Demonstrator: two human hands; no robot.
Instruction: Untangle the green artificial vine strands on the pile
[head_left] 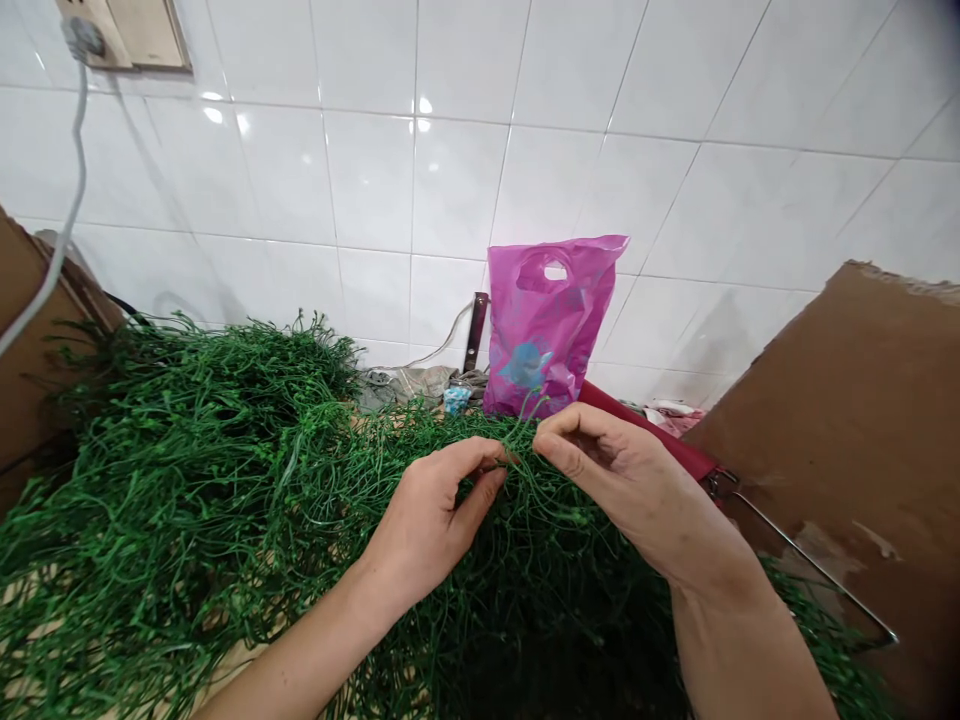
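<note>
My left hand (431,520) is closed in a pinch, with the thumb and forefinger on a thin green plant stem (517,432), which looks like plastic. From those fingertips the stem curves upward to a small forked tip. Just to the right, my right hand (637,490) has its thumb and forefinger pressed together beside the stem. Whatever is between its fingertips is too small to make out. Both hands hover over a wide, tangled heap of similar green stems (225,430).
A purple plastic bag (551,320) stands against the white tiled wall (360,170). Cardboard (847,400) rises on the right, with a metal rod (814,565) before it. More cardboard (37,330) is at left, near a white cable (75,190). A red strip (675,447) lies behind my right hand.
</note>
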